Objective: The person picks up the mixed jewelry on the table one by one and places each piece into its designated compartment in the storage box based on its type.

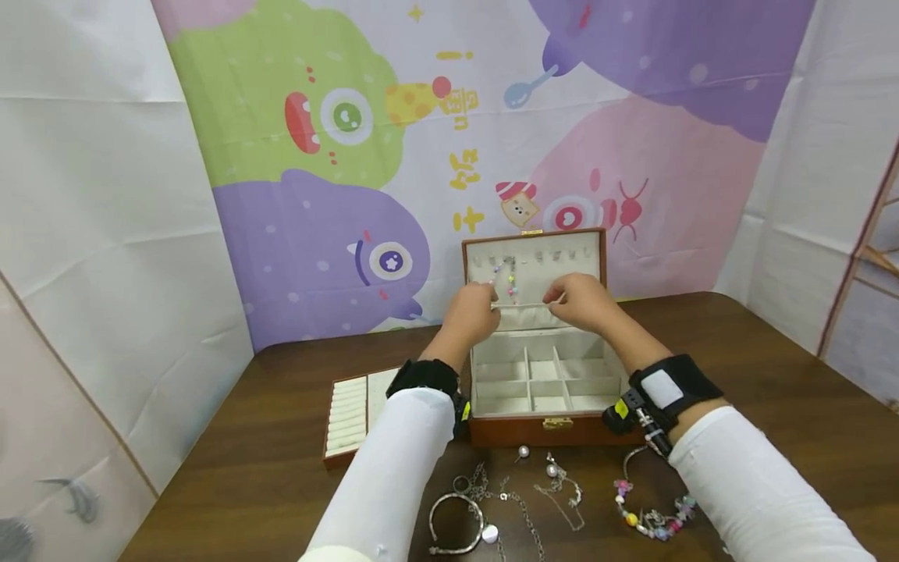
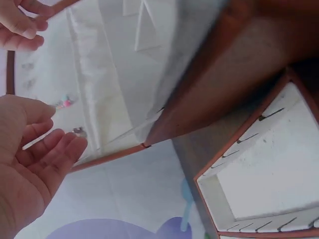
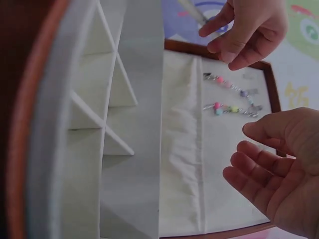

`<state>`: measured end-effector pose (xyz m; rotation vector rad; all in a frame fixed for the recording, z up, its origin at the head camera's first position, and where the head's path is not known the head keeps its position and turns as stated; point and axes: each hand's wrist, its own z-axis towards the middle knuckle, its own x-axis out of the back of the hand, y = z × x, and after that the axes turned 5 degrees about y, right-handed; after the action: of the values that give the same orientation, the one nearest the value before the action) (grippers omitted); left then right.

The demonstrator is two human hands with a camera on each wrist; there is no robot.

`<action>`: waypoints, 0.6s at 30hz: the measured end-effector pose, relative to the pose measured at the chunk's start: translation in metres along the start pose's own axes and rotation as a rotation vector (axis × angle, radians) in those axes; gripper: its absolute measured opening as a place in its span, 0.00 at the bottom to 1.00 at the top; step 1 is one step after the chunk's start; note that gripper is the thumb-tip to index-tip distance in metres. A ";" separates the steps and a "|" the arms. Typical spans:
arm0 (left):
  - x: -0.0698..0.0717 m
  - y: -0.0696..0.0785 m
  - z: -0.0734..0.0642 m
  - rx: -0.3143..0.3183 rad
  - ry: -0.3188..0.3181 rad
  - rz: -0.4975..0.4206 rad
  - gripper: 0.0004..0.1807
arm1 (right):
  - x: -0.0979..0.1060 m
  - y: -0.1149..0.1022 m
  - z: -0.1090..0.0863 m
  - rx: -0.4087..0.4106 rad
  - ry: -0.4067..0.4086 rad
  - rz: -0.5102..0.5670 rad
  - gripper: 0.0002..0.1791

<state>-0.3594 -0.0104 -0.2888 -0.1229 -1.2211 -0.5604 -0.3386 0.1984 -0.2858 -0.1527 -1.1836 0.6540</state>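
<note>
A beaded bracelet [image 3: 232, 108] with pastel beads and silver links hangs in a loop on the pale lining of the raised jewelry box lid [image 1: 534, 232]. Its ends reach the gathered fabric pocket [image 3: 184, 144] along the lid's lower part. My left hand [image 2: 37, 159] is near the lid's left side, fingers loosely bent beside the bracelet and holding nothing. On the other side, my right hand [image 3: 279, 164] hovers before the lining with its fingers relaxed and thumb apart. Below the lid, the compartments [image 1: 541, 371] of the jewelry box [image 1: 506, 431] lie uncovered.
A lift-out tray [image 1: 349, 414] with ring rolls lies left of the box. In front are a silver bangle [image 1: 456, 524], silver chains [image 1: 523, 511], a pearl piece [image 1: 523, 452] and a colorful beaded bracelet [image 1: 656, 531]. A cartoon cloth [image 1: 379, 195] hangs behind the table.
</note>
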 end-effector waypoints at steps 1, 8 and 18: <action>0.001 0.000 -0.003 -0.005 0.007 -0.012 0.15 | 0.001 -0.001 -0.003 0.004 0.000 0.004 0.10; 0.014 0.000 -0.025 -0.045 0.032 -0.094 0.15 | 0.006 -0.009 -0.022 0.034 0.009 0.033 0.08; 0.026 -0.001 -0.062 -0.111 0.050 -0.162 0.14 | 0.007 -0.029 -0.059 0.090 0.046 0.052 0.06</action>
<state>-0.3013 -0.0440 -0.2870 -0.1034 -1.1578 -0.7689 -0.2729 0.1923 -0.2905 -0.1221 -1.1072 0.7451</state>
